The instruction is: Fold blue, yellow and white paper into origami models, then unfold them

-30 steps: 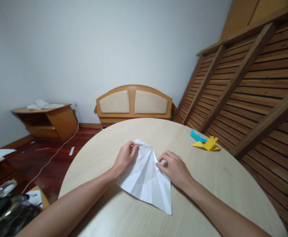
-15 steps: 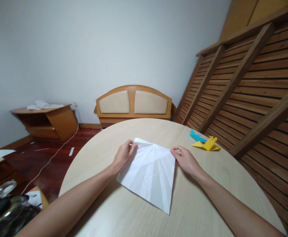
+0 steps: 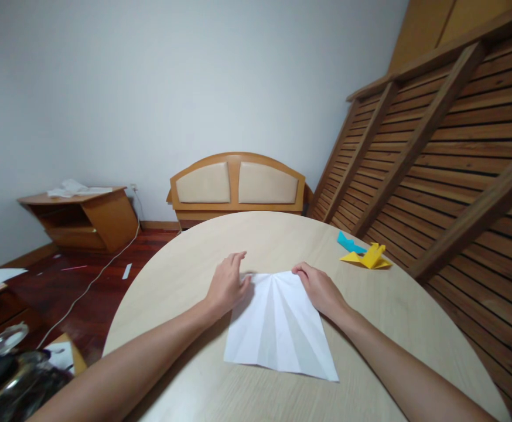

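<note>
A white sheet of paper (image 3: 277, 328) with creases fanning out from its top edge lies on the round table (image 3: 172, 258) in front of me. My right hand (image 3: 321, 288) pinches its upper right corner between thumb and fingers. At the upper left corner is my left hand (image 3: 229, 282), its fingers raised and apart from the thumb, which rests at the paper's edge. A yellow folded paper figure (image 3: 372, 257) and a blue folded paper piece (image 3: 350, 242) sit at the table's right side.
A slatted wooden frame (image 3: 440, 158) leans along the right. Behind the table stands a padded headboard (image 3: 238, 181). To the left are a low wooden cabinet (image 3: 80, 220) with papers on top, a white cable (image 3: 102, 272) on the floor and a glass pot (image 3: 14, 387).
The sheet has turned and come down flatter onto the table, its top edge nearer me. My left fingers have let go and opened; the right hand keeps hold of its corner.
</note>
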Action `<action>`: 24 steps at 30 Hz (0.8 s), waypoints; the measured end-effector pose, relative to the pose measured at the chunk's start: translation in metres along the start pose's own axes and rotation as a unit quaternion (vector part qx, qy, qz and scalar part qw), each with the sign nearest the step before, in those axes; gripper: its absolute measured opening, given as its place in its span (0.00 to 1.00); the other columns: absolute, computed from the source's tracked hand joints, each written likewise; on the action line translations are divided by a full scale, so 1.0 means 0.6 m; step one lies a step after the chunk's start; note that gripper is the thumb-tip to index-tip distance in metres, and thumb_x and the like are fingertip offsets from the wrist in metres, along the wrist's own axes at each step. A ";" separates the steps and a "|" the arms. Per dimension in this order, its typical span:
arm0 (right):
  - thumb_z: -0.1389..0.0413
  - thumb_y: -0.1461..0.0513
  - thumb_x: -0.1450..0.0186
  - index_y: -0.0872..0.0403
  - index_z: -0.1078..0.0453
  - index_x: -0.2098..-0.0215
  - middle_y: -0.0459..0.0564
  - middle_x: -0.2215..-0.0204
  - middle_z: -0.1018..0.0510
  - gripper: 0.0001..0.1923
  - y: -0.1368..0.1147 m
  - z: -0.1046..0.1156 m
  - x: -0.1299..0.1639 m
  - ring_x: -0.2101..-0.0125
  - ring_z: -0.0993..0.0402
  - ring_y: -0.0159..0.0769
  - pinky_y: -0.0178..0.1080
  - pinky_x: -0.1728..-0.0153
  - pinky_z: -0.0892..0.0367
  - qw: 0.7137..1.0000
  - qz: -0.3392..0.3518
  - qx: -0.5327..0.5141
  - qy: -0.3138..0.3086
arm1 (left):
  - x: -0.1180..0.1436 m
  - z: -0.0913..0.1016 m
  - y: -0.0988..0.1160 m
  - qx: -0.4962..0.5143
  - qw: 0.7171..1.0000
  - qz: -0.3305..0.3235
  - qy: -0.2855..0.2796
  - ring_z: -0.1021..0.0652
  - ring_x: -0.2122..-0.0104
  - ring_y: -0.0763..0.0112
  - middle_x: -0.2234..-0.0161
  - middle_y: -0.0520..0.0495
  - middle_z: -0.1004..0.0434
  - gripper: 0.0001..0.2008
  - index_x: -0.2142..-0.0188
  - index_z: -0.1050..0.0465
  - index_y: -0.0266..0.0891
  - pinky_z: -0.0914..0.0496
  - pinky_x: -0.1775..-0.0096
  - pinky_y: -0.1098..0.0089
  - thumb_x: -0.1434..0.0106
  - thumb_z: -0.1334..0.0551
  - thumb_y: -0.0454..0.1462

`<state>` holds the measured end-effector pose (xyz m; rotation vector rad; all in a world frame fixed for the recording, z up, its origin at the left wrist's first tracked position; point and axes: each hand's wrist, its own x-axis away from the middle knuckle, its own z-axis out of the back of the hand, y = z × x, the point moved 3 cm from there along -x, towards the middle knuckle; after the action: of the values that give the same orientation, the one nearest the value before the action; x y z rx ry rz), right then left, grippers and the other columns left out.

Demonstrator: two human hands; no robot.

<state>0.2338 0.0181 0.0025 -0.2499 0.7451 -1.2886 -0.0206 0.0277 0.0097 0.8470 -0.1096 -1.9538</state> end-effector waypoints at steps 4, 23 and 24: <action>0.52 0.61 0.30 0.51 0.26 0.58 0.51 0.59 0.18 0.12 -0.016 -0.003 -0.002 0.57 0.22 0.43 0.43 0.55 0.33 0.997 0.071 -0.005 -0.043 | 0.017 -0.035 0.038 0.011 0.989 -0.122 -0.077 0.34 0.38 0.53 0.37 0.32 0.38 0.29 0.37 0.42 0.33 0.38 0.39 0.54 0.37 0.41 0.34; 0.48 0.57 0.29 0.53 0.25 0.60 0.49 0.68 0.20 0.12 -0.041 0.049 0.005 0.69 0.25 0.36 0.38 0.65 0.32 0.988 0.107 -0.102 -0.047 | -0.022 0.000 0.028 0.223 0.950 0.032 -0.216 0.28 0.73 0.73 0.68 0.49 0.23 0.10 0.66 0.26 0.35 0.37 0.71 0.75 0.41 0.36 0.41; 0.49 0.58 0.29 0.53 0.25 0.60 0.49 0.67 0.20 0.11 -0.043 0.052 0.006 0.68 0.25 0.37 0.38 0.64 0.32 0.988 0.124 -0.078 -0.050 | -0.021 0.002 0.030 0.203 0.954 0.028 -0.217 0.28 0.73 0.73 0.69 0.50 0.23 0.10 0.66 0.26 0.36 0.38 0.71 0.75 0.41 0.36 0.41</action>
<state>0.2335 0.0001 0.0390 -0.3343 0.7662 -0.9768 -0.0043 0.0279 0.0245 0.6420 -0.8086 -2.0674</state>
